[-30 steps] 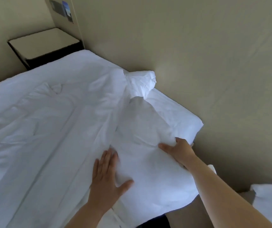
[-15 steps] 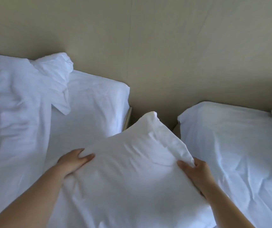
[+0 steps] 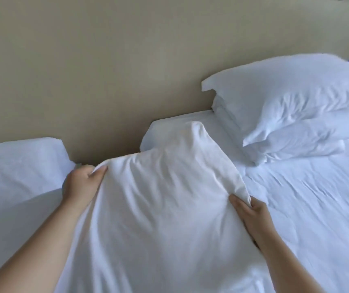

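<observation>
At the centre of the frame, a person holds a white pillow [image 3: 160, 208] up between two beds, its upper corner rising in front of the near corner of the right bed [image 3: 308, 212]. The left hand [image 3: 80, 183], at middle left, grips the pillow's left edge, thumb on the front of the cloth and fingers hidden behind it. The right hand [image 3: 251, 216], right of centre, pinches the pillow's right corner, its fingers folded round a tuck of the cover. Both forearms run in from the bottom edge.

In the upper right, a stack of white pillows [image 3: 292, 106] rests on the right bed, pushed up against the beige wall [image 3: 106, 70], the top pillow overhanging those below. A stretch of creased sheet lies between the held pillow and the stack. At middle left, the corner of the left bed [image 3: 17, 166] meets the wall. A narrow gap separates the two beds just behind the left hand, and the held pillow spans it. A dark object shows at the far right edge, too small to make out.
</observation>
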{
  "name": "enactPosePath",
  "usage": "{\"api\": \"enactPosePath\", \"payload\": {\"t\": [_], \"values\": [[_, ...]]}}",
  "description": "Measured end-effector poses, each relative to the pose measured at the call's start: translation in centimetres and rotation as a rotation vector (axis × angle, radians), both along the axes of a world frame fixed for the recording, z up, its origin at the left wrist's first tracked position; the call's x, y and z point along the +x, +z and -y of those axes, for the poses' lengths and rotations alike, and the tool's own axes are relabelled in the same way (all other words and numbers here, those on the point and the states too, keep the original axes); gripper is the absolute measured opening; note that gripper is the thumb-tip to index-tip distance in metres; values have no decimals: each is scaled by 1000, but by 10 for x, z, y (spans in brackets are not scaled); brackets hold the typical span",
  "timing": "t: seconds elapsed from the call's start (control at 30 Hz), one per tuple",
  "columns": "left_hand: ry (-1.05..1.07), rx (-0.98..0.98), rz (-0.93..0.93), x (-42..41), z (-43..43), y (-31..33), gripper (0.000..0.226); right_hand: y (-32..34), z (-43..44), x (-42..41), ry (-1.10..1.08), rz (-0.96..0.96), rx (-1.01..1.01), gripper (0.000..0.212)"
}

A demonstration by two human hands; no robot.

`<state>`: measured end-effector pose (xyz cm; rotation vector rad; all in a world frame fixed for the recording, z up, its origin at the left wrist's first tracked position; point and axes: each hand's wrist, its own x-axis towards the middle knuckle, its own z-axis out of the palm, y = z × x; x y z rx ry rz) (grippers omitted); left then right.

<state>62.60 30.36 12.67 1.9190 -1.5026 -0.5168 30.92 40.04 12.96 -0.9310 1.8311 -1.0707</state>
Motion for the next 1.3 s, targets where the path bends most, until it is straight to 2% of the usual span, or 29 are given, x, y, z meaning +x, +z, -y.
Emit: {"api": "enactPosePath", "payload": {"t": [0.1,0.17,0.3,0.4,0.5,0.57,0.67,0.8,0.87,0.93,0.97,1.03,1.07,1.1,1.13,1.17,1.2,1.27,1.3], "values": [[-208,-117,-56,-99,21,46,39,19,-43,-66,-206,63,-73,26],[-353,-179,-58,-166,26,72,49,21,-79,-101,-344,132,-105,22],[-675,-215,-4,-293,14,90,54,3,-149,-142,-558,242,-64,26],[-974,-98,73,-374,-6,74,47,-25,-192,-159,-708,261,-26,29],[-1203,101,361,-433,-29,23,37,-57,-224,-161,-834,246,72,25],[-1361,197,608,-447,-50,-23,51,-75,-238,-161,-860,204,165,17],[-1491,291,830,-448,-77,-75,66,-90,-253,-172,-900,149,295,47],[-1497,215,870,-441,-77,-97,71,-98,-255,-185,-890,85,364,62],[-1520,189,856,-434,-72,-103,86,-106,-248,-184,-905,63,400,71],[-1550,164,822,-430,-69,-102,110,-118,-240,-183,-1004,194,382,81],[-1555,156,815,-429,-68,-104,115,-125,-240,-184,-1089,287,380,85],[-1556,142,794,-427,-67,-110,121,-129,-242,-189,-1196,446,422,73],[-1561,139,785,-426,-66,-111,129,-127,-244,-192,-1210,474,448,55],[-1558,123,763,-424,-64,-116,137,-125,-246,-194,-1209,453,471,33],[-1553,80,716,-424,-62,-122,139,-122,-246,-195,-1222,396,484,24],[-1574,36,724,-424,-60,-125,131,-122,-247,-196,-1238,314,484,34],[-1591,21,721,-422,-60,-128,113,-122,-246,-197,-1259,231,465,40],[-1640,77,693,-419,-65,-128,75,-115,-247,-197,-1312,95,420,44],[-1664,42,683,-417,-68,-130,67,-110,-249,-199,-1338,47,401,45]]}}
